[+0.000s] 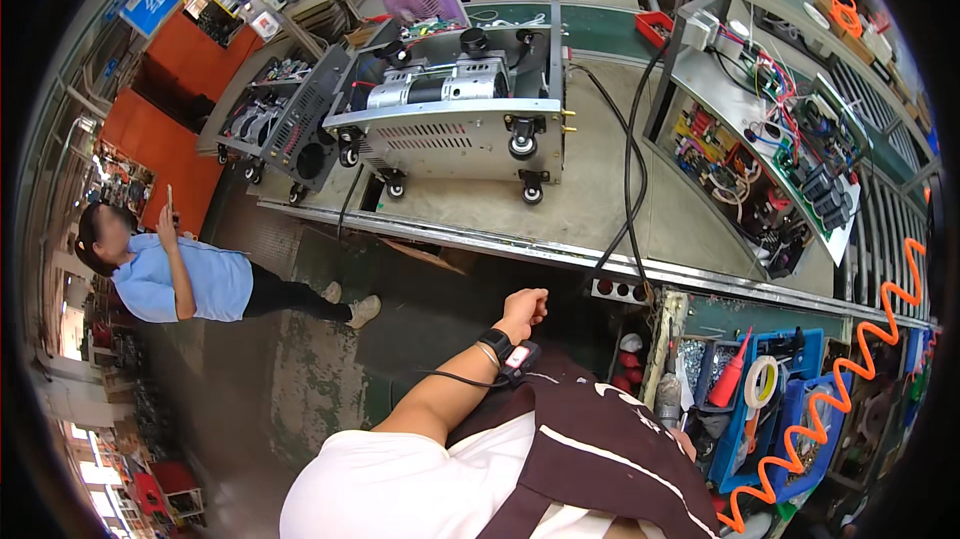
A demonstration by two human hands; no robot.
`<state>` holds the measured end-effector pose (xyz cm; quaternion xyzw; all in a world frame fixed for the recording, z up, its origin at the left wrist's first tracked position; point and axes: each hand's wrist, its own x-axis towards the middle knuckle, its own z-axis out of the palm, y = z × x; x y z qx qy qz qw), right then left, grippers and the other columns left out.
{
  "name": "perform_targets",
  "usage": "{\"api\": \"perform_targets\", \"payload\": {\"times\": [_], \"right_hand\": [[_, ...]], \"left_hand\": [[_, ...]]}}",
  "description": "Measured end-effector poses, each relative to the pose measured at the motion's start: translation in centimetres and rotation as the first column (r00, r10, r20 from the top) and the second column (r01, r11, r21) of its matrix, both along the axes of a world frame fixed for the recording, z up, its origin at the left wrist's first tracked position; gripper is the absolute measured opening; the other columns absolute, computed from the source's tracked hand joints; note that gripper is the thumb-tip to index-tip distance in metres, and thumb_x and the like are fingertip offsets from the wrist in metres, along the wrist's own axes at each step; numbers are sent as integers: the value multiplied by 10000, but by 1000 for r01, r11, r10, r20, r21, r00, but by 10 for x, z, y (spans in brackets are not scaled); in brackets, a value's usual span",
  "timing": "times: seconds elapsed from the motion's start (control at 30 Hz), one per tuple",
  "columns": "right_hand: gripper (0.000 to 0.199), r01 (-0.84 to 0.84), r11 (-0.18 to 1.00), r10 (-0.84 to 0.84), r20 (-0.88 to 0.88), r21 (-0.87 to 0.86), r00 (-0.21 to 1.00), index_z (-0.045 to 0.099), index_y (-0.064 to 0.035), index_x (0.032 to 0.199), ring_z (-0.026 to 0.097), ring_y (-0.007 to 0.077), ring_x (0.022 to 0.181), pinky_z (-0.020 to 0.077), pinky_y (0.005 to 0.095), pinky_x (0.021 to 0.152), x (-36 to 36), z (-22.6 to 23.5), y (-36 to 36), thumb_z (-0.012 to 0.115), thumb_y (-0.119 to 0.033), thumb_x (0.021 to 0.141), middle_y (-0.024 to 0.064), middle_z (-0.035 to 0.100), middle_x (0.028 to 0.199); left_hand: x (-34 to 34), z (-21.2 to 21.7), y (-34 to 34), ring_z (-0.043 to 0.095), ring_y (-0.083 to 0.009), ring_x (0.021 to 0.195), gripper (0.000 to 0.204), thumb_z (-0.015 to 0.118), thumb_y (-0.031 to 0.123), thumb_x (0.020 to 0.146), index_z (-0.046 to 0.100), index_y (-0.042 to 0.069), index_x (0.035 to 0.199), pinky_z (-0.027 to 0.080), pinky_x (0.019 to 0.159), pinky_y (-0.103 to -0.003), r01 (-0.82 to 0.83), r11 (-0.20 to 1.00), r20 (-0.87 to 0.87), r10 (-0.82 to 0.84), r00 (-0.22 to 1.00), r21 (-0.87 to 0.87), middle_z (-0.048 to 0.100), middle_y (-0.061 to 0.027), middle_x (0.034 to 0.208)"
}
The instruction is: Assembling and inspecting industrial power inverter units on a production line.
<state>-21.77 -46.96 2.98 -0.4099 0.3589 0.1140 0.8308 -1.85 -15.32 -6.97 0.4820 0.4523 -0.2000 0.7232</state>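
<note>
Left hand (524, 309) — grip closed, empty — hangs below the workbench edge (480, 239), machine (450, 119) well beyond.

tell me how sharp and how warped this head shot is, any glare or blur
Head view: strong fisheye, the long metal bench edge bows and the corners go black; the grey wheeled machine housing is sharp; the wearer's closed left hand is crisp; bright window glare at lower left; the bystander's face is blurred.
</note>
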Motion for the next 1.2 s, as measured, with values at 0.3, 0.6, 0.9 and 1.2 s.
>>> {"api": "perform_targets", "payload": {"times": [0.3,0.6,0.9,1.2], "right_hand": [[284,43,998,-42,-26,41,999,534,50,875,587,195,714,483,296,672,4,16,34,499,-218,785,145,603,805],[279,73,960,-73,-13,268,997,487,-4,758,457,107,406,370,216,388,15,60,72,489,-282,783,55,514,546],[309,147,982,-161,-118,-120,980,544,27,825,550,135,558,448,250,523,-8,67,87,475,-273,798,77,581,667],[290,101,962,-121,66,253,990,552,38,931,579,172,734,461,292,684,-32,24,73,484,-217,813,125,591,879]], "left_hand": [[69,14,49,544,-138,632,205,508,291,853,579,103,896,431,543,-268,-60,975,253,115,961,-216,608,-22,769],[132,65,64,521,-162,744,347,442,401,896,577,83,920,418,667,-291,107,980,470,-17,882,-165,588,-42,822],[82,-13,1,473,-196,537,268,526,242,828,432,123,607,392,507,-331,142,929,-4,-152,988,-343,450,-25,531],[43,1,-36,489,-178,586,256,435,-10,710,541,2,943,414,555,-295,500,833,9,-512,859,-237,517,-63,680]]}}
